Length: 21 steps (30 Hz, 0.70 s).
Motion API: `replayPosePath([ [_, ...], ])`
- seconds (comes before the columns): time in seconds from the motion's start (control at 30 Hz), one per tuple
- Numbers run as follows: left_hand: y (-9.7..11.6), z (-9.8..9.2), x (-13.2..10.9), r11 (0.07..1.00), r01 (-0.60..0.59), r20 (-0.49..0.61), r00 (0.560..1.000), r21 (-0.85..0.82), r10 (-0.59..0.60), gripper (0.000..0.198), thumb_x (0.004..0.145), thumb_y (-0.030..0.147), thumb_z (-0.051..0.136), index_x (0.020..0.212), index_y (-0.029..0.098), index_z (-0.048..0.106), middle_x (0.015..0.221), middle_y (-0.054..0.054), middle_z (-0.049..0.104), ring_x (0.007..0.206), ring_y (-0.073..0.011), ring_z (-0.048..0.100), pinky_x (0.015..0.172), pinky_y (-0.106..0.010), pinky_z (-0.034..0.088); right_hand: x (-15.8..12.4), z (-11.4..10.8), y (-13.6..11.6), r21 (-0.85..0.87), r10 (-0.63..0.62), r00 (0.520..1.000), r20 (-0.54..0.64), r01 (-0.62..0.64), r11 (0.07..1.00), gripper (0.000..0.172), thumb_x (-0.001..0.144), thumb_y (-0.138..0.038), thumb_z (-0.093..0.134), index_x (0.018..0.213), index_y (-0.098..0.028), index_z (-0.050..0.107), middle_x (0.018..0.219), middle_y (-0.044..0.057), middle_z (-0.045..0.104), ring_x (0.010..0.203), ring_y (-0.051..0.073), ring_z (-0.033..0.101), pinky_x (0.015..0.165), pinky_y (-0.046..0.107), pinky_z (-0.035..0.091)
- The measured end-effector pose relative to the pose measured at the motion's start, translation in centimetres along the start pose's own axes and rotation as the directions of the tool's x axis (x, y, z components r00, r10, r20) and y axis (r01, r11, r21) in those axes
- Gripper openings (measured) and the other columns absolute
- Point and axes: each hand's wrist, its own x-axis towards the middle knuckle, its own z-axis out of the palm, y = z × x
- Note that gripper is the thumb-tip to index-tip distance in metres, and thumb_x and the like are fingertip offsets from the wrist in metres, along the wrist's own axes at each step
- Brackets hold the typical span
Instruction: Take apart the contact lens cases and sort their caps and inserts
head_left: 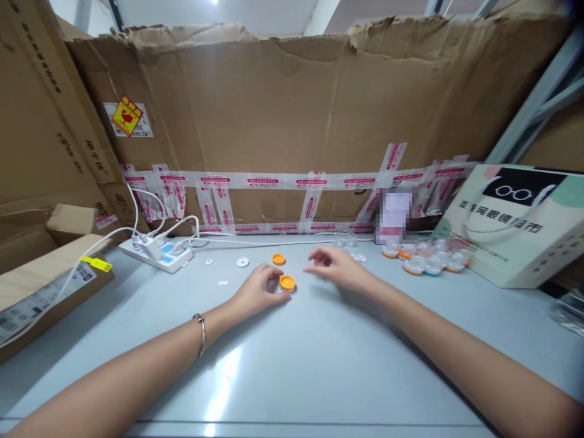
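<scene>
My left hand (262, 291) has its fingers and thumb around the side of a small round orange-topped container (287, 282), whose lower part looks clear. The container rests on the grey table (292, 365). To its right, my right hand (335, 266) hovers just over the table, thumb and fingers apart and slightly curled, with nothing visible between them. Just behind the held container lies an orange ring-shaped cap (278, 260). A white ring-shaped part (243, 262) lies to the left, with small white pieces (223, 283) near it.
A white power strip (157, 252) with cables sits at the left, beside an open cardboard box (55, 280). At the right, several clear containers with coloured rims (431, 261) cluster by a paper bag (515, 225). A large cardboard sheet (283, 121) closes off the back.
</scene>
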Motion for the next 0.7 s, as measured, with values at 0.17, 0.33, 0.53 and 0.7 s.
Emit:
replayPosePath([
  [0.17,-0.3,0.6,0.4,0.999,-0.045,-0.024,0.999,0.011,0.045,0.031,0.068,0.041,0.064,0.085,0.016,0.061,0.085,-0.005,0.056,0.082,-0.0184,0.053,0.074,-0.029,0.042,-0.9,4.0,-1.0,-0.013,-0.076,0.988,0.136,0.079,0.997,0.041,0.058,-0.044,0.071,0.087,-0.017,0.060,0.073,0.000,0.053,0.061,0.010,0.045,0.056,0.022,0.038],
  [0.33,-0.6,0.6,0.4,0.996,-0.089,-0.013,0.996,-0.003,0.089,0.028,0.070,0.039,0.063,0.086,0.016,0.063,0.086,-0.005,0.057,0.084,-0.0187,0.053,0.076,-0.029,0.041,-0.9,4.8,-0.5,0.113,-0.048,0.988,0.148,0.031,0.993,0.031,0.062,-0.039,0.068,0.081,-0.015,0.062,0.067,-0.001,0.053,0.059,0.009,0.044,0.053,0.021,0.037],
  [0.53,-0.5,0.5,0.4,0.997,-0.076,0.015,0.997,-0.028,0.076,0.022,0.067,0.032,0.063,0.083,0.016,0.064,0.084,-0.005,0.056,0.082,-0.0188,0.054,0.074,-0.028,0.043,-0.8,4.5,-0.9,0.118,-0.073,0.995,0.065,0.065,0.991,0.028,0.062,-0.037,0.066,0.080,-0.016,0.063,0.071,0.001,0.058,0.063,0.012,0.050,0.059,0.024,0.040],
  [0.7,-0.4,0.5,0.4,0.998,-0.039,0.011,0.999,-0.054,0.040,0.024,0.064,0.029,0.065,0.085,0.017,0.064,0.093,-0.005,0.057,0.086,-0.0190,0.054,0.080,-0.029,0.043,0.5,3.6,-0.4,-0.069,-0.065,0.985,-0.160,0.054,0.996,0.030,0.069,-0.040,0.060,0.089,-0.018,0.064,0.082,0.004,0.058,0.077,0.017,0.051,0.071,0.029,0.041],
])
